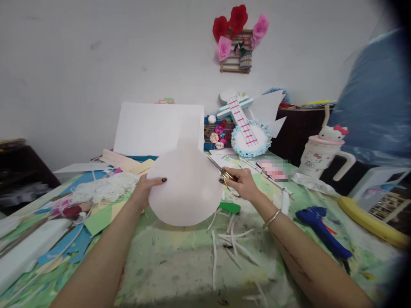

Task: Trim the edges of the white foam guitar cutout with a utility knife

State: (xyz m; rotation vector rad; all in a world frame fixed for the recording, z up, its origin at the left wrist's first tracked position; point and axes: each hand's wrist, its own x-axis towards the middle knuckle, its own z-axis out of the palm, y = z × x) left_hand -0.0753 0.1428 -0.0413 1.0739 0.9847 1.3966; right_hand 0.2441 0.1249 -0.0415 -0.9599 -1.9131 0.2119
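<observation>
Over the table [167, 265]: white cutout [184, 188] in hand.
Left hand [144, 190] pinches its nine-o'clock edge; right hand [242, 182] curls round scissors [223, 171] at two o'clock. Likely light, bendable, easily creased; hold by the rim.

From my distant seat, I couldn't see the fingers of the left grip [143, 189] behind the white disc [184, 192]; pixelation masked a pink item [272, 170], and the left edge cropped a white foam strip [34, 250].

blue glue gun [321, 229] | yellow banana [369, 222] to its right | white cup [316, 160] behind
</observation>
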